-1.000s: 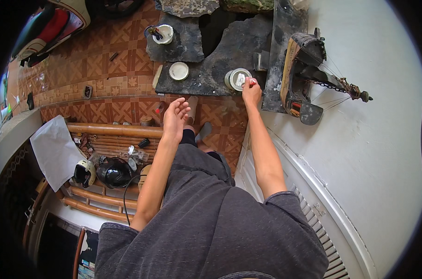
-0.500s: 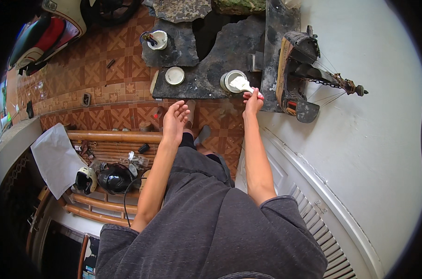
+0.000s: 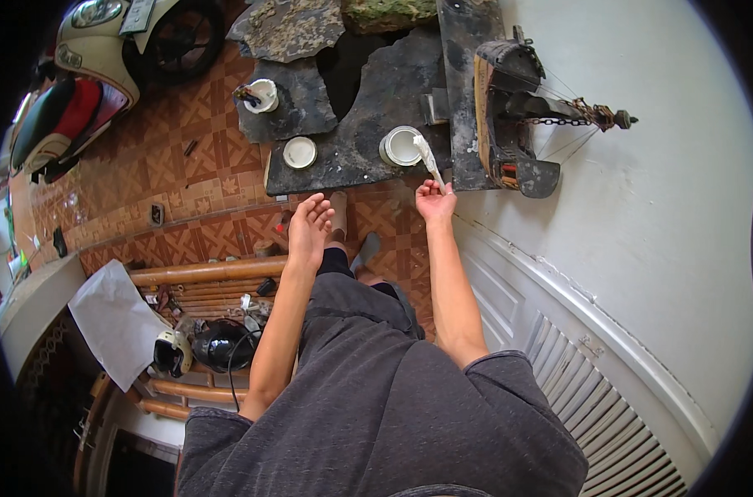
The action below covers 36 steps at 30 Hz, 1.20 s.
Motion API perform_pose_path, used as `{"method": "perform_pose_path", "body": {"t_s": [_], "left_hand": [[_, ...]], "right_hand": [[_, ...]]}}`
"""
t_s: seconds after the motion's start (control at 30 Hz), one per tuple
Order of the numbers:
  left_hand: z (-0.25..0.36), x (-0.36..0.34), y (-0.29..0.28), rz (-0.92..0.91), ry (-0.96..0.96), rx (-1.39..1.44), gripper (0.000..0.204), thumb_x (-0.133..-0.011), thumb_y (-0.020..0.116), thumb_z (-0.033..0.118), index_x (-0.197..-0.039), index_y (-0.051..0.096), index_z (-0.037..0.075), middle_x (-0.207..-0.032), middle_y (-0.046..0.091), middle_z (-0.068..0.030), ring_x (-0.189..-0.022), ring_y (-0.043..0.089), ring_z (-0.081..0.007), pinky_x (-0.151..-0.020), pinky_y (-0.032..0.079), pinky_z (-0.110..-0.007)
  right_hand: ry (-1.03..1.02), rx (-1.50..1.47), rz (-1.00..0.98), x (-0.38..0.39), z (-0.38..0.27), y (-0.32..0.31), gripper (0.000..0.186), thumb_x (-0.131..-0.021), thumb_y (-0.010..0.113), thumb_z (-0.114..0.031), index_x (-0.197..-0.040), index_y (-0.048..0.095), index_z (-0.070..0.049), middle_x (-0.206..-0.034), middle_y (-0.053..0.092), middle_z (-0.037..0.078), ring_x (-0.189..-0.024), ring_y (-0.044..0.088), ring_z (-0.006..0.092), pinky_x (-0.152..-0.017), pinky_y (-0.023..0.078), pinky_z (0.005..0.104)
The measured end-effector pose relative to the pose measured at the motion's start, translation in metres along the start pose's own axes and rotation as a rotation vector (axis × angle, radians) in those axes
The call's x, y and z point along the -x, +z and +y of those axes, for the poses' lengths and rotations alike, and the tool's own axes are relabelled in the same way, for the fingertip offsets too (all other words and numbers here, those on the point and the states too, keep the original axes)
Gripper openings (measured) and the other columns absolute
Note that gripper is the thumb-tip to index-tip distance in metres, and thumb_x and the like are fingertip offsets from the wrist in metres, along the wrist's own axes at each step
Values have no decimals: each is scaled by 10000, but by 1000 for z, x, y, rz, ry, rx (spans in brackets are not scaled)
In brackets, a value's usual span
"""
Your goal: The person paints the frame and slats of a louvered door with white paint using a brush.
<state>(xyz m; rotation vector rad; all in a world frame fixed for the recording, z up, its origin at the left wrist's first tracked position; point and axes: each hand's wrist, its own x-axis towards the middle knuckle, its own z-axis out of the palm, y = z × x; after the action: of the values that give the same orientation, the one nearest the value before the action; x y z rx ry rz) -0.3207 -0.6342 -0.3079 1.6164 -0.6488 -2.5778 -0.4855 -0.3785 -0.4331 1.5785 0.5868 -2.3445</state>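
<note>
In my right hand [image 3: 435, 203] is a paintbrush [image 3: 427, 154], gripped by its handle, its bristles thick with white paint. The bristles point up and away from me, at the right rim of an open paint can [image 3: 401, 146]; whether they touch it I cannot tell. That can stands on a dark stone slab [image 3: 351, 157] and shows pale paint inside. A round white lid [image 3: 300, 152] lies on the slab further left. My left hand [image 3: 311, 224] hovers in front of the slab's near edge, fingers spread a little and holding nothing.
A white tub [image 3: 262, 96] with dark-handled tools sits further back. At right, a model ship [image 3: 517, 116] stands by the white wall [image 3: 641, 166]. Helmets [image 3: 225, 344] rest on a bamboo bench [image 3: 210, 272] at left. A scooter [image 3: 103, 74] is parked at far left.
My right hand has turned the paintbrush more upright and drawn it from over the can's opening to its right rim. The view has shifted slightly. My left hand stays open.
</note>
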Motion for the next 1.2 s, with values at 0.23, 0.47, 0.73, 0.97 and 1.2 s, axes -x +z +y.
{"method": "perform_pose_path", "body": {"t_s": [0.23,0.47,0.73,0.97,1.2], "left_hand": [[-4,-9,15,-109,-49,-62,366,-981,528,256,-1260,548,20,-1088,594,-42,-968,595,-169,-795,481,-283],[1,-28,4,-222,-65,-57,422,-1003,485,298,-1331,532,38,-1094,590,-44,-979,563,-189,-782,468,-283],[-28,-4,54,-390,-109,-274,358,-927,566,264,-1240,570,90,-1047,574,6,-939,551,-156,-757,461,-287],[-85,55,102,-614,-148,-382,289,-916,534,200,-1174,577,77,-938,589,14,-842,553,-151,-708,426,-283],[-168,138,84,-723,-267,-482,255,-955,509,229,-1131,602,69,-944,619,-11,-843,574,-170,-709,454,-308]], "right_hand": [[102,-193,-242,35,-1,10,433,-1010,466,-349,-685,505,-66,-618,508,33,-679,558,199,-592,415,320],[203,-346,-483,110,19,27,354,-986,522,-359,-745,527,-99,-590,483,19,-654,552,185,-574,436,320],[-41,-425,-777,219,-40,-16,365,-1019,496,-387,-947,629,-55,-684,558,43,-747,552,207,-597,429,307],[-436,-523,-870,324,-98,-111,337,-995,558,-348,-1057,663,-34,-696,552,52,-751,513,209,-627,413,301],[-1098,-433,-561,408,-106,-208,416,-1016,536,-413,-1067,647,-14,-800,656,70,-766,609,180,-599,414,269]]}}
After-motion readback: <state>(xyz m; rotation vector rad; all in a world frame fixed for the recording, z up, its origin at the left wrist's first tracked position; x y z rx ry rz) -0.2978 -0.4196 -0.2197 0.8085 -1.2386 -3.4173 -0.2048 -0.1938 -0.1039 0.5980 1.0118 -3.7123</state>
